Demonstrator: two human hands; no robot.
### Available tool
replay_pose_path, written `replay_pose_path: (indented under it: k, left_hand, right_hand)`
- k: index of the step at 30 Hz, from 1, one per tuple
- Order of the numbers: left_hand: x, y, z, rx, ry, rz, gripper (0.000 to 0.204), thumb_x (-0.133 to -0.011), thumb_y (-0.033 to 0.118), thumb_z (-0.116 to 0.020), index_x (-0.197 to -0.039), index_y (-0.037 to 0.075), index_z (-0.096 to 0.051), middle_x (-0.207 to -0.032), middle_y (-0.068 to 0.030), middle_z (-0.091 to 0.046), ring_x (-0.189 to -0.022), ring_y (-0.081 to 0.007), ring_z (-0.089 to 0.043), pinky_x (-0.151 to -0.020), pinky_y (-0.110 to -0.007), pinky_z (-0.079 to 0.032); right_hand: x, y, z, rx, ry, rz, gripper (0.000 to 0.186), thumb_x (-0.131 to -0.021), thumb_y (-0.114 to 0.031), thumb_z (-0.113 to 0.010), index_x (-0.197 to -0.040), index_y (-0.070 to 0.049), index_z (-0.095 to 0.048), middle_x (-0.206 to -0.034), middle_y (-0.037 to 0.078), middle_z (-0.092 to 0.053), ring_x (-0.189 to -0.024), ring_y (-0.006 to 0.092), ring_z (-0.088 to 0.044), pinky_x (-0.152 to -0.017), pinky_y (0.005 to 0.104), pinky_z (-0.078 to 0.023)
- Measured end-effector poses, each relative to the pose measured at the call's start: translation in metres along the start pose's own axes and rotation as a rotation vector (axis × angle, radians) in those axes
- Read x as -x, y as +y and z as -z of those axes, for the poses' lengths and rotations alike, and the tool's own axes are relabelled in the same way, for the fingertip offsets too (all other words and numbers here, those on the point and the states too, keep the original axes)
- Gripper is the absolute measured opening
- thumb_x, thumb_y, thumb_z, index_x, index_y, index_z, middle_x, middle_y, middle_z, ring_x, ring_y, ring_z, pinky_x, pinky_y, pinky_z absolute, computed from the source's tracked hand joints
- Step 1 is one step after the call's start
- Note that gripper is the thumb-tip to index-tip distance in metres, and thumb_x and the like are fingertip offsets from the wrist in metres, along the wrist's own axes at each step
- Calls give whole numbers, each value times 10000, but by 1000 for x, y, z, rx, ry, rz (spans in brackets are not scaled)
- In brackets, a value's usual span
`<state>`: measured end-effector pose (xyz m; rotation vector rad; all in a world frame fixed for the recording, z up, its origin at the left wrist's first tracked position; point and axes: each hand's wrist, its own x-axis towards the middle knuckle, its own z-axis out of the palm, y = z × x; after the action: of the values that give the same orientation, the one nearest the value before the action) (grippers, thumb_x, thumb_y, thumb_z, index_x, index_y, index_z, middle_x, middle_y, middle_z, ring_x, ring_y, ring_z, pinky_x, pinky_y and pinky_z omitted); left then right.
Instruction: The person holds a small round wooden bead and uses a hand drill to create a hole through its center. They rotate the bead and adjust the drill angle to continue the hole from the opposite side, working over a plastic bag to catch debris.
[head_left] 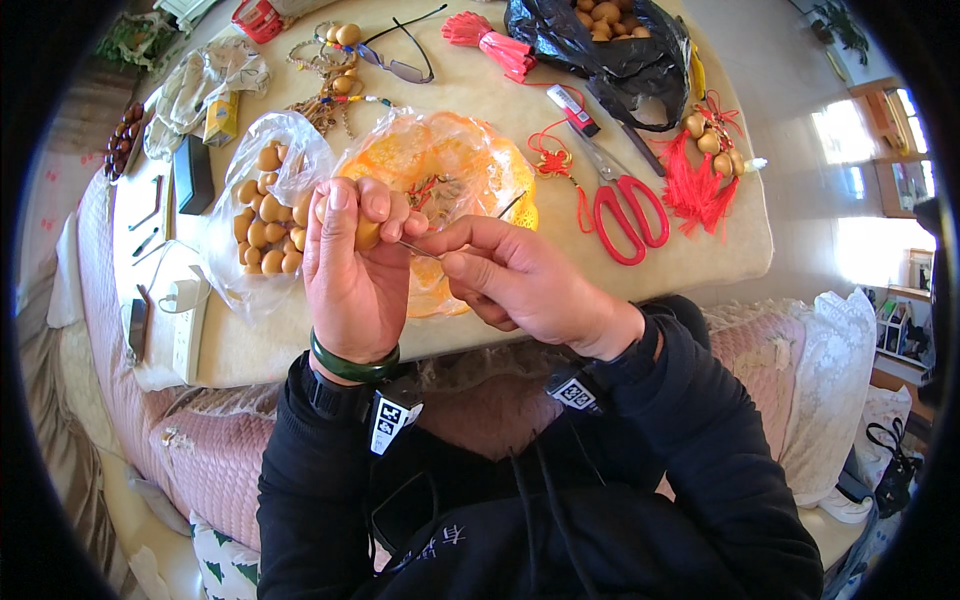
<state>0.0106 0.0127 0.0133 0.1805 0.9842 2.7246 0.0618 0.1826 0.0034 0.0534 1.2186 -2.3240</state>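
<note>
My left hand (352, 265) is raised over the table with its fingers closed round a small tan gourd (367, 235). Opposite it, my right hand (520, 280) pinches a thin metal needle-like tool (418, 250), whose tip meets the gourd or the left fingertips; the exact contact is hidden. A dark thin end (511, 206) sticks up behind the right hand. Behind both hands lies an orange and clear plastic bag (480, 150) with small red and brown pieces in it. To the left, a clear bag (290, 135) holds several small gourds (270, 215).
Red-handled scissors (632, 218), a red knotted cord (556, 165) and red tassels with gourds (700, 185) lie to the right. At the back are a black bag (640, 85) of gourds, glasses (405, 68) and a red tassel bundle (490, 42). A white power strip (187, 335) sits left.
</note>
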Motion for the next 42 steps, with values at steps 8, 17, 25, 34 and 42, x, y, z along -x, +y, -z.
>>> replay_pose_path:
  k: [8,17,25,34,42]
  left_hand:
    - [1,-4,-2,2,43,7,143,-1073,216,-461,-985,116,-512,-893,-1,-500,-795,-124,-468,-814,-346,-473]
    - [0,-5,0,4,60,33,130,-1066,209,-479,-979,123,-523,-895,-2,-511,-805,-125,-480,-816,-342,-478]
    - [2,-8,2,8,155,56,112,-1056,203,-501,-987,120,-531,-903,-8,-530,-801,-131,-502,-793,-334,-493]
    - [1,-8,7,34,180,90,121,-1062,197,-483,-988,104,-508,-898,-5,-502,-800,-117,-483,-822,-322,-470]
    - [0,-7,7,36,182,99,122,-1062,189,-475,-986,99,-507,-891,-8,-505,-784,-120,-490,-811,-329,-472]
  right_hand:
    - [0,5,-7,910,121,693,234,-1034,-108,-553,-1252,-51,-614,-804,-12,-574,-660,63,-502,-595,223,-432]
    - [-1,1,-8,509,117,321,154,-1015,-137,-588,-1076,-1,-630,-754,15,-577,-681,103,-529,-629,274,-468]
    - [-1,-24,19,1205,347,778,153,-920,-125,-656,-1047,-40,-669,-977,147,-669,-913,328,-631,-827,407,-500]
    - [-6,-27,44,1420,527,659,254,-913,-134,-661,-1143,-27,-637,-1243,210,-598,-1132,378,-587,-969,417,-475]
    - [4,-30,35,1391,447,483,256,-882,-95,-689,-1121,-19,-635,-1134,148,-622,-983,319,-640,-827,377,-527]
